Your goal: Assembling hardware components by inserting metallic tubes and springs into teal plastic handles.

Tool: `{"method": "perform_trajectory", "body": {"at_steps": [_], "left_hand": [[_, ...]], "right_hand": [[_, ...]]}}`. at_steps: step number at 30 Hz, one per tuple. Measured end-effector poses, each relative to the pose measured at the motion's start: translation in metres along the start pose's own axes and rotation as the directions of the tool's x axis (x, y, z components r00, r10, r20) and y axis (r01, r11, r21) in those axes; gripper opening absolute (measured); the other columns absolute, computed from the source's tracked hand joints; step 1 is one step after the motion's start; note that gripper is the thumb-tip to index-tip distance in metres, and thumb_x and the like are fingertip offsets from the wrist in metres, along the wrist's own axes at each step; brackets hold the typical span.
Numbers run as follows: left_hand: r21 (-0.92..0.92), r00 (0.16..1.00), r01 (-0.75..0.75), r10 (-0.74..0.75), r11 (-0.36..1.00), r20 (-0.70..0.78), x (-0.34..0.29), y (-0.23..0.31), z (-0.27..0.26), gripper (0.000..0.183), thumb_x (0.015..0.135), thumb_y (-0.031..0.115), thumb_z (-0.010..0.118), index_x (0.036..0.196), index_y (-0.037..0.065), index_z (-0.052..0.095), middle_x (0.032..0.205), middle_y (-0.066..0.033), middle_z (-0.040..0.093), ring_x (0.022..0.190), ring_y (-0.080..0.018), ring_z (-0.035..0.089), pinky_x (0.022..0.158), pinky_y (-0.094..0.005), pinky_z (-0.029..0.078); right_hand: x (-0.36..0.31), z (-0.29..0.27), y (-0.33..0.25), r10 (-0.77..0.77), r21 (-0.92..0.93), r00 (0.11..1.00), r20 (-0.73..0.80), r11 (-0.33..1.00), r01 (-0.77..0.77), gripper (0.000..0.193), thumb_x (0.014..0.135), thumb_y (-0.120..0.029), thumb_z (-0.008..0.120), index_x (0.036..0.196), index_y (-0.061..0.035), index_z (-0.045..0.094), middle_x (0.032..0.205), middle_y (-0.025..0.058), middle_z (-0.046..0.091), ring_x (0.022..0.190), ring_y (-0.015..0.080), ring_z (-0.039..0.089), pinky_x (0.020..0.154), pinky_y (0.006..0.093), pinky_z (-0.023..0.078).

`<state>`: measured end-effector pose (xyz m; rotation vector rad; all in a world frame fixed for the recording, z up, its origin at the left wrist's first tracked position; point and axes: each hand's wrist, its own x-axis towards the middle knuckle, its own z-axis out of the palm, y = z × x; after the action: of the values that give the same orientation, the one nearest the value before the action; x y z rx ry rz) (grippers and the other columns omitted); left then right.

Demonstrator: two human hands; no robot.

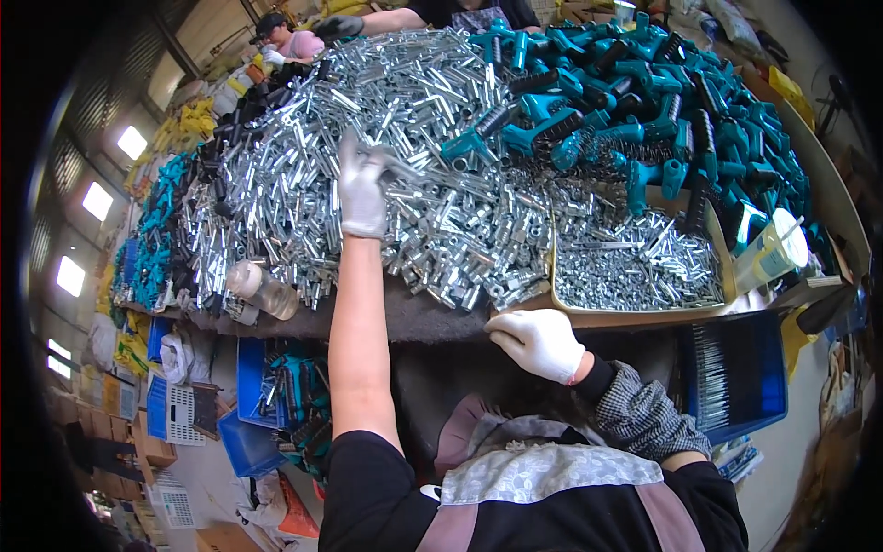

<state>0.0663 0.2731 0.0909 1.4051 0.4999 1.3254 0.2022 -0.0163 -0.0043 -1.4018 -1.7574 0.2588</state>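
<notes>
My left hand (365, 195), in a white glove, reaches over a wide heap of shiny metal tubes (303, 138). Its fingers are stretched out and apart, their tips somewhat blurred, and no held piece shows. Beside it the heap runs into thicker metal fittings (455, 244) near the table's front edge. My right hand (538, 343), also gloved in white, is curled closed at that edge, just below a shallow tray (635, 311) of small metal parts (635, 267). Whatever its fingers may hold is hidden. A teal-and-black handle-shaped part (474, 143) lies on the tubes.
Teal and black tool housings (635, 92) are piled at the right. A clear bottle (264, 290) lies at the left front; a plastic cup (773, 247) leans at the right. Blue bins (750, 405) stand below the table. A co-worker's dark-gloved hand (340, 26) is across the heap.
</notes>
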Motion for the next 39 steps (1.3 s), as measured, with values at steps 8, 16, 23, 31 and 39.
{"method": "perform_trajectory", "body": {"at_steps": [8, 16, 23, 31, 39], "left_hand": [[0.975, 0.96, -0.179, -0.195, 0.129, 0.202, 0.057, -0.015, -0.011, 0.051, 0.082, 0.045, 0.069, 0.116, 0.007, 0.072, 0.12, -0.0172, 0.07, 0.11, -0.0329, 0.067, 0.097, -0.0404, 0.051], [0.978, 0.922, -0.13, -0.382, -0.162, 0.059, 0.058, 0.016, 0.015, 0.05, 0.078, 0.045, 0.067, 0.105, 0.002, 0.073, 0.113, -0.0232, 0.07, 0.103, -0.0377, 0.069, 0.09, -0.045, 0.054], [0.85, 0.818, -0.413, -0.277, 0.327, 0.504, -0.128, 0.078, 0.032, 0.029, 0.075, 0.036, 0.072, 0.087, 0.009, 0.068, 0.089, -0.0133, 0.064, 0.085, -0.0328, 0.065, 0.077, -0.0436, 0.053], [0.318, 0.917, 0.275, -0.347, 0.907, 0.197, -0.235, 0.073, 0.045, 0.024, 0.097, 0.019, 0.061, 0.114, 0.003, 0.065, 0.086, -0.0039, 0.056, 0.072, -0.0103, 0.053, 0.062, -0.0246, 0.047], [-0.162, 0.989, 0.133, -0.142, 0.978, -0.046, -0.299, 0.002, 0.091, 0.025, 0.098, -0.002, 0.048, 0.118, 0.002, 0.062, 0.11, -0.0118, 0.064, 0.101, -0.0218, 0.063, 0.095, -0.0369, 0.049]], "right_hand": [[0.0, 0.003, 0.004, 0.01, 0.012, 0.998, -0.055, 1.0, -0.01, 0.017, 0.089, -0.02, 0.069, 0.103, -0.0109, 0.071, 0.089, 0.0101, 0.072, 0.077, 0.0291, 0.071, 0.068, 0.0376, 0.056], [0.001, 0.003, 0.003, -0.03, 0.059, 0.998, -0.061, 0.998, 0.034, 0.018, 0.089, -0.02, 0.068, 0.103, -0.0093, 0.071, 0.092, 0.0114, 0.072, 0.08, 0.03, 0.07, 0.07, 0.0379, 0.056], [-0.003, -0.016, -0.009, 0.319, 0.363, 0.947, 0.021, 0.88, -0.305, 0.064, 0.082, -0.017, 0.076, 0.139, -0.0037, 0.049, 0.098, 0.0116, 0.072, 0.08, 0.0233, 0.071, 0.074, 0.0334, 0.056], [-0.053, 0.004, -0.01, 0.175, 0.135, 0.976, 0.133, 0.972, -0.193, 0.037, 0.084, -0.028, 0.075, 0.113, -0.007, 0.063, 0.095, 0.0145, 0.068, 0.089, 0.0351, 0.068, 0.075, 0.0414, 0.054], [-0.066, 0.007, -0.017, 0.28, 0.493, 0.955, 0.097, 0.82, -0.291, 0.036, 0.093, -0.028, 0.066, 0.118, -0.0021, 0.059, 0.103, 0.0198, 0.066, 0.1, 0.0368, 0.066, 0.085, 0.0389, 0.052]]}}
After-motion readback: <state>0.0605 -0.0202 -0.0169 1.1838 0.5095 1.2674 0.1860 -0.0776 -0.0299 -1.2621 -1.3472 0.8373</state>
